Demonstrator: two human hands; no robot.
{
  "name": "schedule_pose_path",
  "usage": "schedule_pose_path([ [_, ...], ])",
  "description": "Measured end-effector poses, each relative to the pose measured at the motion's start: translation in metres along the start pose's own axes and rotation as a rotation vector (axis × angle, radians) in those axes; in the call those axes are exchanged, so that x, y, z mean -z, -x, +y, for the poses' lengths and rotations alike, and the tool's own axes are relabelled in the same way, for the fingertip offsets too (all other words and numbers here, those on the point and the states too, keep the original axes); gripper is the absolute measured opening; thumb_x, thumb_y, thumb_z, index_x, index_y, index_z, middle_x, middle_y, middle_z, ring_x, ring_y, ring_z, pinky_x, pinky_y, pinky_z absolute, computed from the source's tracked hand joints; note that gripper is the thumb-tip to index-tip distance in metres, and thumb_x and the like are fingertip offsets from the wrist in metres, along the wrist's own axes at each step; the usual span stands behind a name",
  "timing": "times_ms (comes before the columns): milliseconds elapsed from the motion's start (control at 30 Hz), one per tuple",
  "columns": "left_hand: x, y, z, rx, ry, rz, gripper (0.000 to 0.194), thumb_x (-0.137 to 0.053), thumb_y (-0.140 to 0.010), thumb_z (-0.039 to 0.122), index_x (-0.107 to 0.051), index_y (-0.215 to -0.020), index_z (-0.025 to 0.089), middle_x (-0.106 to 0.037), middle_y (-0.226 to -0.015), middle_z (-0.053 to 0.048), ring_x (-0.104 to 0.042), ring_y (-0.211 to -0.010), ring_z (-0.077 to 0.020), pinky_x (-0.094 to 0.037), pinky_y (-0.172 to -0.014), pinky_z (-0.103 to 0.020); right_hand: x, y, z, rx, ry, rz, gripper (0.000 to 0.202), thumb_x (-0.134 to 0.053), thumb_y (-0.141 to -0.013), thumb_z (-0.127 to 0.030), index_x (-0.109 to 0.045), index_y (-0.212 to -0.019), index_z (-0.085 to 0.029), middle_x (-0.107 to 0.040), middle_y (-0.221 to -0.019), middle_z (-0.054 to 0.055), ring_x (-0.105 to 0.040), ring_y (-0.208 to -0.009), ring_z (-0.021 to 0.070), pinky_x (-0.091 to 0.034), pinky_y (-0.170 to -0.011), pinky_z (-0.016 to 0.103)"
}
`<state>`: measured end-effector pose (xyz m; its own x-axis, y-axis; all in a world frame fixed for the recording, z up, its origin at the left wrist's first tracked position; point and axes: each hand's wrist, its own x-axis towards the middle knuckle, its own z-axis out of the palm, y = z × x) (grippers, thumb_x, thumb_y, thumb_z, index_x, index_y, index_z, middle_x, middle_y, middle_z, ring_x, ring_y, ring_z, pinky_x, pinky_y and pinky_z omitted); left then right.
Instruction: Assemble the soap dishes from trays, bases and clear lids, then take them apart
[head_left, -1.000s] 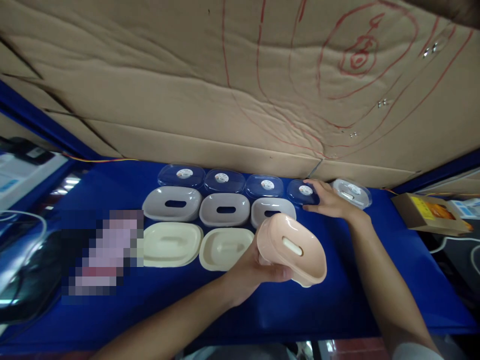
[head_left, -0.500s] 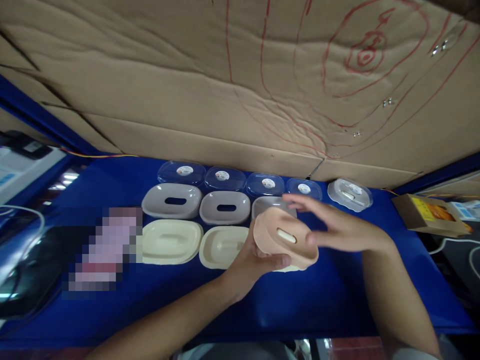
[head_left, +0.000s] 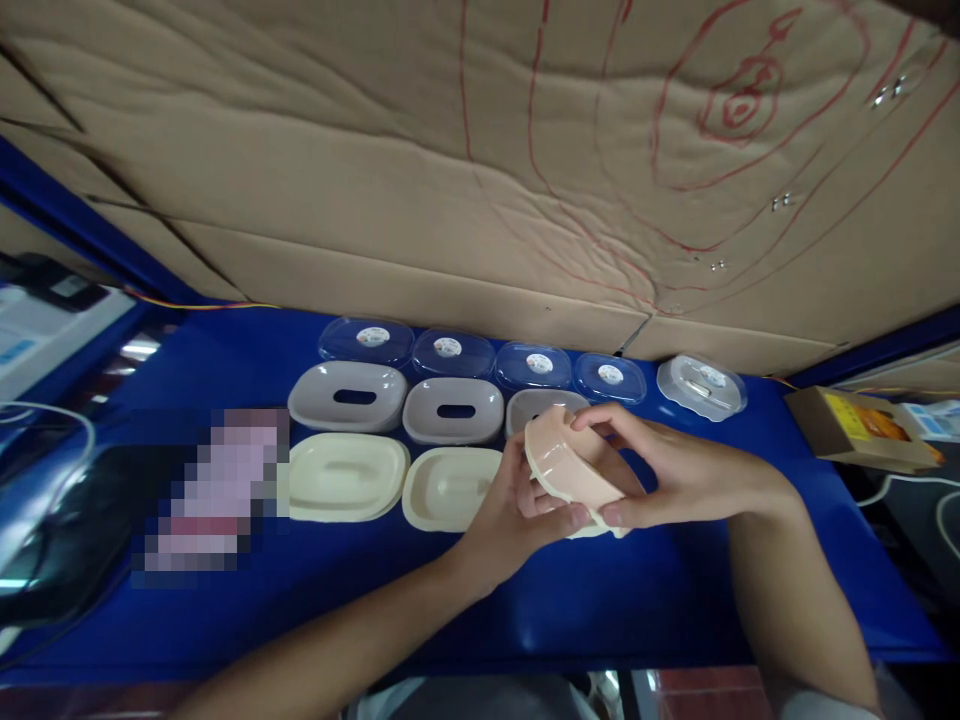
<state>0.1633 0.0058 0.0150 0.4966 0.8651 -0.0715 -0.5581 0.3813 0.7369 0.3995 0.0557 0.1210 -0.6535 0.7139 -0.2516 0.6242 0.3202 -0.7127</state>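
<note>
Tilted on its side between my hands is a peach oval soap dish (head_left: 570, 460), with a cream rim showing along its lower edge. My left hand (head_left: 510, 515) is closed on its left and lower side, thumb along the cream edge. My right hand (head_left: 667, 465) grips the other side, fingers over the top and thumb at the lower right corner. Just behind and left lie grey slotted oval trays (head_left: 420, 412) in a row. Cream oval bases (head_left: 442, 490) form a nearer row; one is mostly hidden under the held dish.
Several clear lids (head_left: 454, 353) with round stickers line the back of the blue table (head_left: 420, 610). A translucent oval box (head_left: 701, 387) stands at the back right, near a small cardboard box (head_left: 855, 430). Cardboard (head_left: 337, 180) walls the back. A blurred-out patch covers something at left.
My right hand has come down from hovering open and now grips the dish. The dish has tipped so its side wall and cream edge face me, and its slot is out of sight.
</note>
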Motion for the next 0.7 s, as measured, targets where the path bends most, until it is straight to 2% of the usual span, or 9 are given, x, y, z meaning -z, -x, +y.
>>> schedule_pose_path([
  [100,0.001,0.002,-0.002,-0.009,-0.005,0.010,0.090,-0.103,-0.077,0.038,-0.044,-0.145,0.031,-0.065,-0.148,-0.011,-0.069,-0.135,-0.0328,-0.058,-0.113,-0.052,0.010,0.010,0.014,-0.007,-0.094,0.006,0.075,-0.084,-0.092,-0.052,-0.046,-0.155,-0.037,-0.065,-0.153,0.006,-0.069,-0.138,0.0305,-0.062,-0.112,0.044],
  [200,0.004,0.003,-0.003,0.010,-0.013,0.011,0.092,-0.103,-0.077,0.037,-0.039,-0.143,0.033,-0.065,-0.139,-0.008,-0.072,-0.126,-0.0284,-0.060,-0.110,-0.050,0.021,0.023,0.031,-0.057,-0.089,0.095,0.080,-0.087,-0.089,-0.051,-0.045,-0.155,-0.039,-0.063,-0.156,0.007,-0.066,-0.142,0.0322,-0.061,-0.113,0.047],
  [333,0.008,0.003,-0.008,0.038,-0.026,-0.056,0.097,-0.103,-0.078,0.041,-0.033,-0.146,0.036,-0.062,-0.144,-0.009,-0.073,-0.125,-0.0286,-0.059,-0.110,-0.052,0.026,0.027,0.053,-0.261,0.082,0.224,0.083,-0.089,-0.078,-0.043,-0.051,-0.152,-0.038,-0.063,-0.156,0.009,-0.061,-0.147,0.0422,-0.052,-0.121,0.063],
  [400,0.011,0.002,-0.015,0.046,-0.024,-0.097,0.101,-0.103,-0.077,0.042,-0.030,-0.147,0.037,-0.061,-0.144,-0.010,-0.073,-0.125,-0.0309,-0.061,-0.108,-0.054,0.024,0.022,0.062,-0.357,0.209,0.217,0.084,-0.088,-0.070,-0.035,-0.056,-0.147,-0.038,-0.065,-0.153,0.008,-0.059,-0.147,0.0469,-0.046,-0.124,0.070],
  [467,0.013,0.000,-0.021,0.051,-0.018,-0.116,0.104,-0.104,-0.076,0.042,-0.029,-0.147,0.039,-0.060,-0.145,-0.011,-0.073,-0.125,-0.0333,-0.061,-0.106,-0.056,0.022,0.016,0.069,-0.417,0.299,0.184,0.085,-0.086,-0.064,-0.030,-0.059,-0.145,-0.038,-0.066,-0.151,0.007,-0.059,-0.146,0.0479,-0.044,-0.124,0.072],
  [567,0.014,-0.002,-0.024,0.058,-0.013,-0.110,0.105,-0.104,-0.075,0.041,-0.029,-0.149,0.039,-0.059,-0.148,-0.011,-0.072,-0.129,-0.0351,-0.060,-0.108,-0.058,0.020,0.011,0.076,-0.490,0.368,0.181,0.084,-0.083,-0.064,-0.028,-0.061,-0.145,-0.037,-0.067,-0.150,0.009,-0.060,-0.144,0.0481,-0.042,-0.125,0.074],
  [633,0.013,-0.001,-0.021,0.065,-0.009,-0.105,0.105,-0.104,-0.075,0.040,-0.030,-0.150,0.039,-0.059,-0.148,-0.011,-0.071,-0.130,-0.0348,-0.059,-0.109,-0.058,0.019,0.011,0.081,-0.527,0.396,0.200,0.084,-0.083,-0.066,-0.027,-0.061,-0.147,-0.036,-0.066,-0.151,0.011,-0.058,-0.146,0.0500,-0.037,-0.126,0.077],
  [700,0.010,0.001,-0.014,0.079,-0.001,-0.100,0.106,-0.103,-0.076,0.039,-0.029,-0.153,0.040,-0.057,-0.151,-0.011,-0.069,-0.132,-0.0341,-0.059,-0.111,-0.056,0.017,0.011,0.084,-0.553,0.418,0.209,0.092,-0.084,-0.066,-0.025,-0.057,-0.154,-0.036,-0.062,-0.157,0.014,-0.052,-0.152,0.0530,-0.032,-0.128,0.080],
])
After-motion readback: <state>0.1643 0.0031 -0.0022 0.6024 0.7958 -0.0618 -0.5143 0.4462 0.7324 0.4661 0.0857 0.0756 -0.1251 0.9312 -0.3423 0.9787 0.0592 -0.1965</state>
